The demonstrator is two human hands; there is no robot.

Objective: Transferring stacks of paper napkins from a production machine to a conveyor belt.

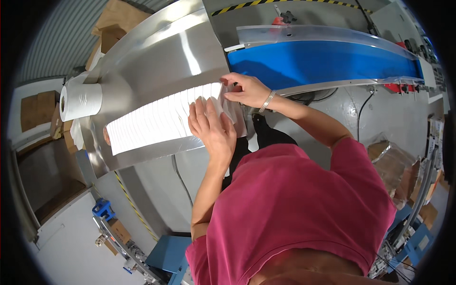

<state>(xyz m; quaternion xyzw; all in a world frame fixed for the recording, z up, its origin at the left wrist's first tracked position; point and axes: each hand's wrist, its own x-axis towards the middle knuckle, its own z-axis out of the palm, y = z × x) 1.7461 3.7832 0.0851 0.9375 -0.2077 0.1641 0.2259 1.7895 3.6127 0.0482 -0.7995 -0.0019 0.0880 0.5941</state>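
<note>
A long row of white, thin folded pieces (152, 118), standing packed edge to edge, lies across the shiny metal table (147, 61). Whether they are paper or cloth is hard to tell. My left hand (213, 130) lies over the near side of the row at its right end, fingers stretched out and slightly spread. At that same end my right hand (247, 90), wearing a bracelet, has its thumb and fingers curled at the last white folded piece (229, 111). The fingertips' exact hold is partly hidden.
A white roll (85, 101) stands on the table's left side. To the right runs a blue conveyor belt (323, 59) with clear side guards. Cardboard boxes (39, 110) are at the far left, and a clear plastic bag (392, 159) is at the right. A cable (182, 178) hangs below the table.
</note>
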